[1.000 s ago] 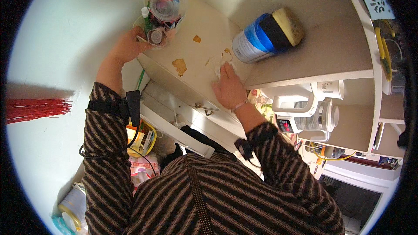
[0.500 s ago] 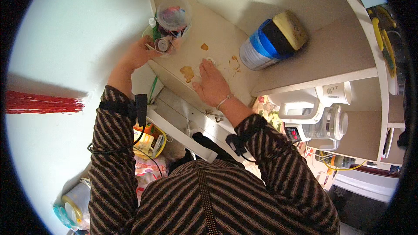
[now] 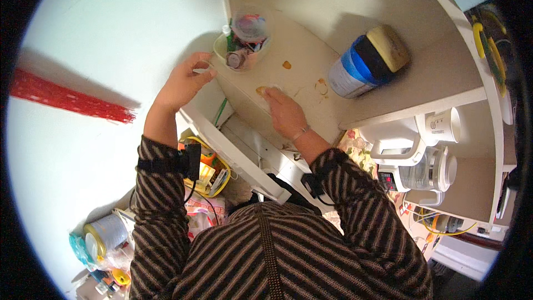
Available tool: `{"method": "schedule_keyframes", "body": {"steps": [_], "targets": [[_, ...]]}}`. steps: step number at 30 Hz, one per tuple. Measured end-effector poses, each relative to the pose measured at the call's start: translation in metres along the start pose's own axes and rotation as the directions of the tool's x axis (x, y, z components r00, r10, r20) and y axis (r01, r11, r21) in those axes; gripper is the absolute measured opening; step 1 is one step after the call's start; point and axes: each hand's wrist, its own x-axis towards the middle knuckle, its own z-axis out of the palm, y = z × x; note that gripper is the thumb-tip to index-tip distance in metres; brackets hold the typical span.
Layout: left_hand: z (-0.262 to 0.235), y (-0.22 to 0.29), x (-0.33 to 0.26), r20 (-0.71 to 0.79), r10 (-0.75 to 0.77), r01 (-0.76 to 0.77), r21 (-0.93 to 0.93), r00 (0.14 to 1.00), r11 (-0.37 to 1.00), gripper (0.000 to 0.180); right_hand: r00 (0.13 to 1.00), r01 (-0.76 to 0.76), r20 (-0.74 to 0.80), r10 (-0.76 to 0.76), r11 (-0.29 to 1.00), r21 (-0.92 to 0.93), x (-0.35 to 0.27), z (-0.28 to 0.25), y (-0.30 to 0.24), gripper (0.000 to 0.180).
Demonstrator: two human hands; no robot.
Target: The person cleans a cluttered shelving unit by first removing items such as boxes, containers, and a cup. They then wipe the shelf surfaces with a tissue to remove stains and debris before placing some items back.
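My left hand (image 3: 186,80) hovers by the wall, just left of a pale tub (image 3: 220,50) in the shelf corner. Its thumb and fingers are apart, with nothing seen between them. The tub holds small items, among them a green bottle with a white cap (image 3: 227,31), a clear round container (image 3: 250,26) and a small jar with a grey lid (image 3: 236,59). On the shelf board (image 3: 304,41), my right hand (image 3: 287,114) has its fingers pressed together beside a brown patch (image 3: 260,90). A sliver of something white shows at these fingertips, too hidden to name.
Right of my right hand, a blue-and-white tub with a black band and yellowish lid (image 3: 369,61) sits on the shelf. Brown marks (image 3: 287,65) dot the board. A white appliance with a glass jug (image 3: 419,169) stands lower right. An open drawer (image 3: 233,158) juts out below.
My left hand has come away from the tub and its small jar, toward the wall. My right hand has shifted onto the brown patch. The whole view has turned slightly.
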Motion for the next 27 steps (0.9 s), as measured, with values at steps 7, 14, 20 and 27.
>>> {"method": "schedule_keyframes", "body": {"steps": [7,14,20,27], "targets": [[-0.006,0.015,-0.093,-0.151,0.081,-0.134,-0.385,0.985,0.913,0.022,0.775,-0.465,0.333,0.536,0.127,0.876,0.006,-0.046,-0.018,0.029],[0.014,-0.002,-0.134,-0.197,0.084,-0.166,-0.447,0.977,0.879,0.024,0.884,-0.369,0.450,0.128,-0.403,0.838,0.036,-0.082,-0.106,0.030],[0.018,-0.018,-0.156,-0.167,-0.005,-0.099,-0.612,0.986,0.785,0.012,0.855,-0.478,0.514,0.070,-0.280,0.832,0.037,-0.077,-0.166,0.027],[0.014,-0.044,-0.189,-0.494,-0.072,-0.299,-0.630,0.867,0.716,0.006,0.875,-0.460,0.467,0.127,-0.080,0.884,0.037,-0.050,-0.179,0.024]]}}
